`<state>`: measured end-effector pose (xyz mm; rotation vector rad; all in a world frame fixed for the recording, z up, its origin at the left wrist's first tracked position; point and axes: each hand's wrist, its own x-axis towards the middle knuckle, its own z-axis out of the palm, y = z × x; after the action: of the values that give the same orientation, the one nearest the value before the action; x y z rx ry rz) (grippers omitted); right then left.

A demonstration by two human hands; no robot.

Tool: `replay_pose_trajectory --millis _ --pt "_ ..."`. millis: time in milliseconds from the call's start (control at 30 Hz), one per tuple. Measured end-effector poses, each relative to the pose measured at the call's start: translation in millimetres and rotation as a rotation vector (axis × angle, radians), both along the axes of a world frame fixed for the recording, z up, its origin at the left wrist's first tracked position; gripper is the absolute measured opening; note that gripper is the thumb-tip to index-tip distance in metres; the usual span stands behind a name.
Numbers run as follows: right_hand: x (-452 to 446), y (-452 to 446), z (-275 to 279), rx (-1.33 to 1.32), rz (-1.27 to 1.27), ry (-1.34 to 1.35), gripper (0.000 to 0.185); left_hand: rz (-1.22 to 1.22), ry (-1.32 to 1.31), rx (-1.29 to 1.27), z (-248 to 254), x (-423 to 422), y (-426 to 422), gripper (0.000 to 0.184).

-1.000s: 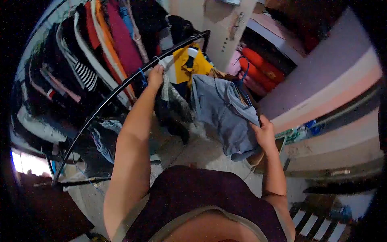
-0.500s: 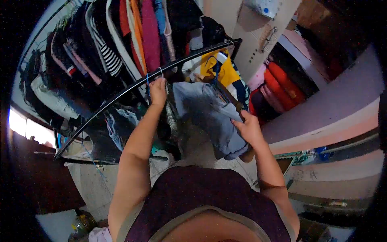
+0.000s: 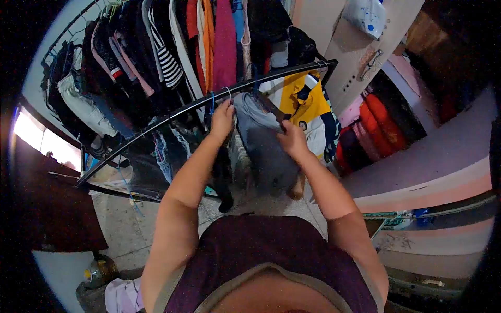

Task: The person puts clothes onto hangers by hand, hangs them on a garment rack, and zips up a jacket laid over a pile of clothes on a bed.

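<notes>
My left hand is closed at the black rail, its fingers around the lower part of a white hanger. My right hand grips the upper edge of a grey-blue garment, which hangs just below the rail between my hands. A blue hanger hook is on the rail left of my left hand. To the right of the grey-blue garment hangs a yellow, white and navy garment. Whether the grey-blue garment's hanger sits on the rail is hidden.
Behind the front rail, many clothes hang on another rack, among them a magenta garment and a striped one. A cabinet door and red bundles are at the right. A bottle stands at the lower left.
My right hand has moved left and up with the grey-blue garment, bringing it close to my left hand and the rail. The view has shifted, so the racks appear farther right.
</notes>
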<state>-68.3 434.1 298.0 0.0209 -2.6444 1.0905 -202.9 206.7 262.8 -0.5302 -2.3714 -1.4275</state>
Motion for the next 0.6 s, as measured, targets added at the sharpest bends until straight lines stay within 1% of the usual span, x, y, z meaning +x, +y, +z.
replay_pose_trajectory --millis 33,67,133,167,200,300,400,467,500,533,600 --pt "-9 -4 -10 -0.030 0.027 -0.016 0.029 0.017 -0.003 -0.045 4 5 0 0.034" --pt "-14 -13 -9 0.147 0.002 -0.100 0.030 0.035 -0.007 -0.088 14 15 2 0.037" --pt "-16 -23 -29 0.209 -0.016 -0.138 0.032 0.061 -0.028 -0.165 22 27 1 0.045" --pt "-14 -26 -37 0.241 -0.029 -0.158 0.033 0.052 -0.014 -0.157 22 29 0 0.044" --pt "-10 -26 -44 0.282 -0.037 -0.160 0.038 0.041 -0.001 -0.150 22 30 -1 0.043" --pt "3 -36 -29 0.035 -0.113 -0.177 0.038 0.022 0.002 -0.135 28 38 -2 0.041" --pt "-3 -34 -34 -0.060 -0.171 -0.056 0.037 -0.003 0.054 -0.130 32 47 -4 0.038" --pt "-4 -29 -24 -0.064 -0.162 -0.097 0.037 -0.020 0.108 -0.117 37 50 -2 0.035" --pt "-2 -26 -22 -0.066 -0.156 -0.128 0.037 -0.029 0.095 -0.114 38 51 -2 0.035" --pt "-2 -26 -19 -0.027 -0.162 -0.081 0.040 -0.038 0.080 -0.111 37 52 -1 0.034" --pt "0 -22 -8 -0.044 -0.184 -0.158 0.039 -0.044 0.070 -0.124 36 54 0 0.034"
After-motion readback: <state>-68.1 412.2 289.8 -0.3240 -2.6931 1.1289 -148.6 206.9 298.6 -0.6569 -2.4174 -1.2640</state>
